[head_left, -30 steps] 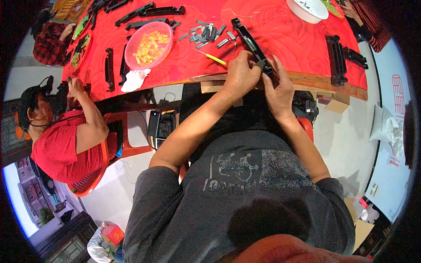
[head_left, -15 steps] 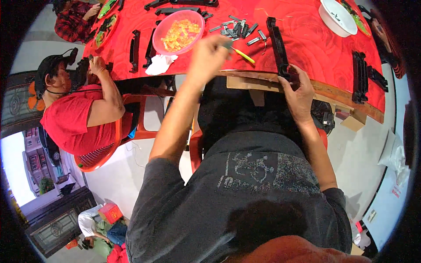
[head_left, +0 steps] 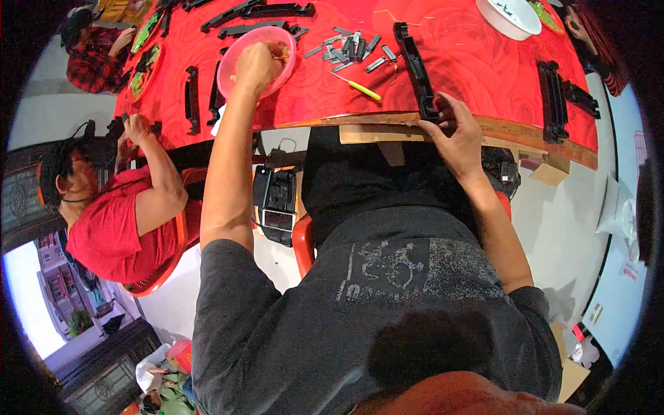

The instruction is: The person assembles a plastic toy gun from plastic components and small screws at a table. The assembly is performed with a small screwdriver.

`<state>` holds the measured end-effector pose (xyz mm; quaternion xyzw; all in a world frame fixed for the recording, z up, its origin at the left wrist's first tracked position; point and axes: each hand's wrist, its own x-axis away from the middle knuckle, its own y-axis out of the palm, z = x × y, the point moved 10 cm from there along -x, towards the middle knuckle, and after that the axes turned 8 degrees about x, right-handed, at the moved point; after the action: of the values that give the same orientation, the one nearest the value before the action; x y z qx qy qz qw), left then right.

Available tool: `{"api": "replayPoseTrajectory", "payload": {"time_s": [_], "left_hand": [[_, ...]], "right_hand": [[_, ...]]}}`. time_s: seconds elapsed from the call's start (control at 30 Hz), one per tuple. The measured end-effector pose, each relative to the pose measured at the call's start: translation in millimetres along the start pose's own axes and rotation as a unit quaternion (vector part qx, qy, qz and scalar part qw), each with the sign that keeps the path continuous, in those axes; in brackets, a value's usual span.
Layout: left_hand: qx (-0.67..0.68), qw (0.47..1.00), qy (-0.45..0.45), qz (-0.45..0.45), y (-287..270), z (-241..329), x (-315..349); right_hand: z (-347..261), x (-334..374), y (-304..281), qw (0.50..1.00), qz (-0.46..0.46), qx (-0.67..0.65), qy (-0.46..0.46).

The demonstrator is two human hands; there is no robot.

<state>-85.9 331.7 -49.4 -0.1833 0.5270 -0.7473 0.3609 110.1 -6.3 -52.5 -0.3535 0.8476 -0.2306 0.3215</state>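
My left hand [head_left: 256,67] reaches into a pink plastic bowl [head_left: 225,80]. Its fingertips are hidden among the small orange-yellow pieces there, so its grip does not show. At the table's near edge, my right hand [head_left: 458,135] has thumb and fingers closed around the near end of a long black plastic bar [head_left: 413,63], which points away from me on the table. Left of the bar lie a yellow-handled tool [head_left: 364,90] with a thin metal shaft and a loose pile of small black and silver pieces [head_left: 351,50].
More black bars lie beyond the bowl [head_left: 257,29], left of it [head_left: 192,100] and at far right [head_left: 551,102]. A white bowl [head_left: 510,19] stands at the back right. A person in red [head_left: 128,218] works at the left; other people sit around the table. A wooden edge [head_left: 512,135] borders the red tabletop.
My left hand has moved left from near the yellow-handled tool into the pink bowl. My right hand has stayed on the black bar. The whole view has shifted slightly.
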Motion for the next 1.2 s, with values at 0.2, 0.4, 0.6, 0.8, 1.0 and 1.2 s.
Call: {"api": "replayPoseTrajectory", "payload": {"time_s": [0.2,0.4,0.6,0.8,1.0,1.2], "left_hand": [[-0.085,0.995,0.015,-0.040,4.0,7.9,-2.4],[-0.004,0.996,0.012,0.089,-41.0,30.8,9.8],[0.116,0.985,0.058,0.115,-37.5,87.0,22.5],[0.259,0.959,0.116,0.031,16.6,139.5,29.6],[0.283,0.952,0.119,0.007,31.6,170.7,36.8],[0.256,0.960,0.109,-0.019,42.4,168.7,50.4]], "right_hand": [[11.9,-3.9,5.2,0.999,-0.017,-0.010,0.037],[23.1,-8.0,7.0,0.996,-0.037,-0.024,0.081],[27.9,-23.1,-0.1,0.992,0.047,-0.063,0.096],[12.9,-47.4,4.6,0.995,0.057,0.076,0.001],[15.2,-57.6,22.4,0.987,0.015,0.163,-0.009],[-1.7,-53.9,15.5,0.987,0.024,0.161,-0.011]]}}
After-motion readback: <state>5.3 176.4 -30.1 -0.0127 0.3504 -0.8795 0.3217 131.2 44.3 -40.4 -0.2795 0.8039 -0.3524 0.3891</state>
